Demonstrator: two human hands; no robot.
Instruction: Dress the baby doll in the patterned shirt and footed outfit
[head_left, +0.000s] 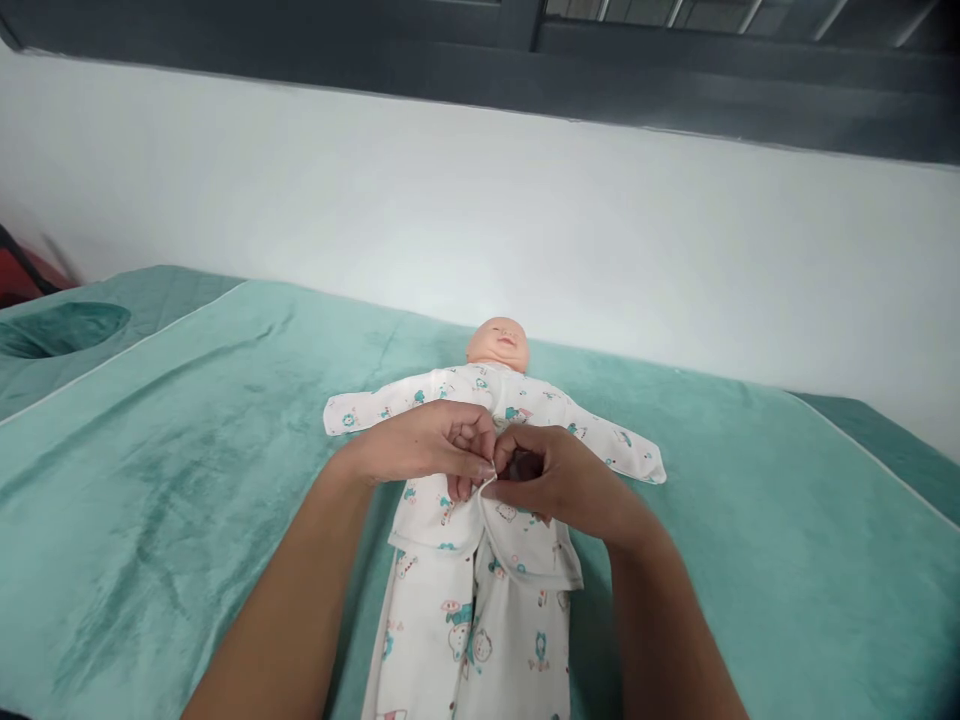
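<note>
A baby doll (498, 345) lies on its back, dressed in a white printed jacket (529, 545) and matching trousers (517, 650). The jacket's sleeves stretch out to both sides. Over the doll's middle, my left hand (442, 440) pinches the jacket's front edge between thumb and fingers. My right hand (559, 475) meets it there, its thumb and forefinger closed on the same front edge. Below my hands the two front panels part over the trousers. The fingers hide whatever fastening may be at that spot.
A green plush cover (750, 540) lies under the doll. At the far left it has an oval opening (64, 330). Behind stands a white wall (420, 200) with a dark window frame (375, 60) above. Something red (26, 275) shows at the left edge.
</note>
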